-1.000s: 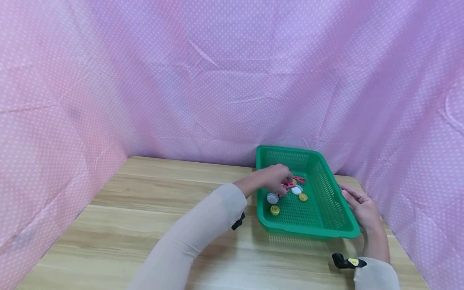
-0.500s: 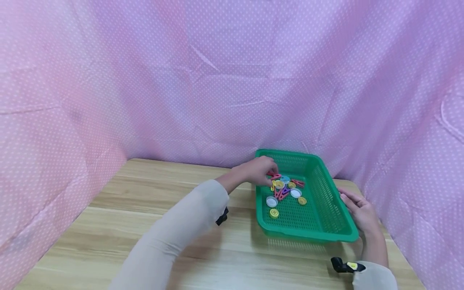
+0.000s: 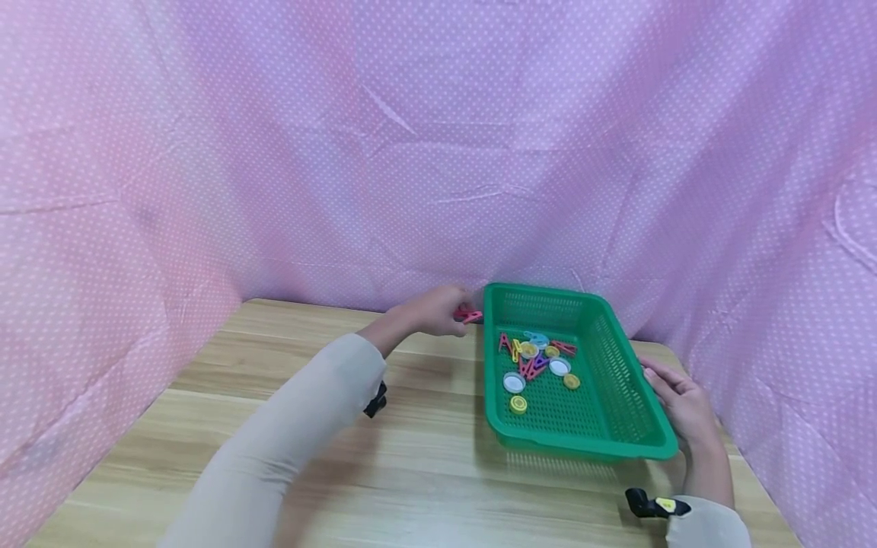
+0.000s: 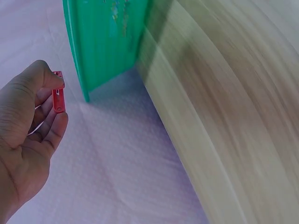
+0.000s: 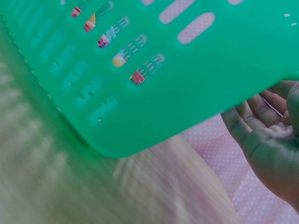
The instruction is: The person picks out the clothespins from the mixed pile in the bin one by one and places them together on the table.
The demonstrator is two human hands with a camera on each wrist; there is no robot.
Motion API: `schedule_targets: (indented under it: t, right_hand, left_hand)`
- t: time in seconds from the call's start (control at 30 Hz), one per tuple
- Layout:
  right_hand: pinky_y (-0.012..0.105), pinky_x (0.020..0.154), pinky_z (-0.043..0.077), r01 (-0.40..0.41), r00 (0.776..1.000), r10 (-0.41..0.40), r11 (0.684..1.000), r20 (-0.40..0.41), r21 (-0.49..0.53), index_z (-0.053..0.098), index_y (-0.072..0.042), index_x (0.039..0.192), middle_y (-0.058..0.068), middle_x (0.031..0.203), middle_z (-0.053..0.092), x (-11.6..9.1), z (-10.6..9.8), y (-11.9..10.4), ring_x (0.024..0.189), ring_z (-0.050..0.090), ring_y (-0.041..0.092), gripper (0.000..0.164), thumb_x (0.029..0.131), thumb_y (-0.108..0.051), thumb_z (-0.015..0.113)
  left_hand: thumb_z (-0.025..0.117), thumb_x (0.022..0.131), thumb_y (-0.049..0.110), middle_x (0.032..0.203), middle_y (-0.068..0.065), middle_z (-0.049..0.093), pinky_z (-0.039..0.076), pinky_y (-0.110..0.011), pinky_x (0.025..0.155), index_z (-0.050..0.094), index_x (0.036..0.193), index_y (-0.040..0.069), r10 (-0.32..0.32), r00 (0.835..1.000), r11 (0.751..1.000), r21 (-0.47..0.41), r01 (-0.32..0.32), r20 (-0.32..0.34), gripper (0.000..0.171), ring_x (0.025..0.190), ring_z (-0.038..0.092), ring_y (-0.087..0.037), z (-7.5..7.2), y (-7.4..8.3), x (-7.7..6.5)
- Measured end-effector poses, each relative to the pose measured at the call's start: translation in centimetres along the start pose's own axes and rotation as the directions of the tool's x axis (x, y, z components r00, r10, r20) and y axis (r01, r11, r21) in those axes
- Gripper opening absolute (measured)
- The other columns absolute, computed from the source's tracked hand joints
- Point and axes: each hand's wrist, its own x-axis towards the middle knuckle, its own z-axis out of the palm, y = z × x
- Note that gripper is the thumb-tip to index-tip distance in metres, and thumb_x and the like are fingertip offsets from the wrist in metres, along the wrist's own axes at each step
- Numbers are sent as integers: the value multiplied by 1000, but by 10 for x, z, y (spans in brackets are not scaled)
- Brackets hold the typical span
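Observation:
In the head view, my left hand (image 3: 438, 310) is just outside the left rim of a green plastic basket (image 3: 582, 449). Between its thumb and fingers it pinches a red clothespin (image 3: 469, 314), also seen in the left wrist view as a red clothespin (image 4: 58, 93). My right hand (image 3: 690, 403) holds the basket's right rim; in the right wrist view the fingers (image 5: 261, 112) curl at its edge, partly hidden. Inside the basket lie several red clothespins (image 3: 564, 348), a yellow clothespin (image 3: 516, 351), a purple clothespin (image 3: 541, 361) and a blue clothespin (image 3: 537, 339).
White bottle caps (image 3: 515, 382) and yellow bottle caps (image 3: 518, 404) lie among the clothespins. The basket stands on the right of a wooden table (image 3: 411, 457). Pink dotted cloth (image 3: 411, 152) hangs behind and along both sides.
My left hand has come up from the pile and moved left over the basket's rim with the red clothespin. My right hand has stayed at the right rim.

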Motion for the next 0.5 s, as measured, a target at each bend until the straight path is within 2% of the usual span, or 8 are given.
schedule_targets:
  t: [0.2, 0.37, 0.5]
  right_hand:
    - [20, 69, 57, 3, 1000, -3, 1000, 0, -12, 74, -20, 127, -19, 106, 74, -2, 0, 0, 87, 71, 2, 28, 100, -21, 68]
    - [19, 70, 57, 16, 1000, -16, 1000, -1, -18, 74, -19, 128, -19, 107, 73, -1, 1, -1, 88, 70, 1, 28, 100, -21, 68]
    - [20, 70, 57, 12, 1000, -12, 1000, 6, -12, 74, -19, 128, -19, 107, 73, -1, 1, -2, 88, 70, 2, 28, 100, -21, 68]
  left_hand:
    - [74, 84, 12, 101, -5, 65, 51, -32, 78, 71, 116, 2, -89, 996, 996, -8, 89, -15, 33, 88, 59, -18, -3, -32, -25]
    - [74, 81, 11, 100, -6, 65, 52, -36, 81, 72, 113, 1, -160, 986, 987, -12, 160, -42, 34, 91, 60, -21, -2, -60, -49]
    - [76, 79, 11, 97, -7, 67, 51, -37, 79, 73, 109, 0, -195, 978, 981, -24, 194, -69, 32, 88, 59, -22, 3, -84, -71]
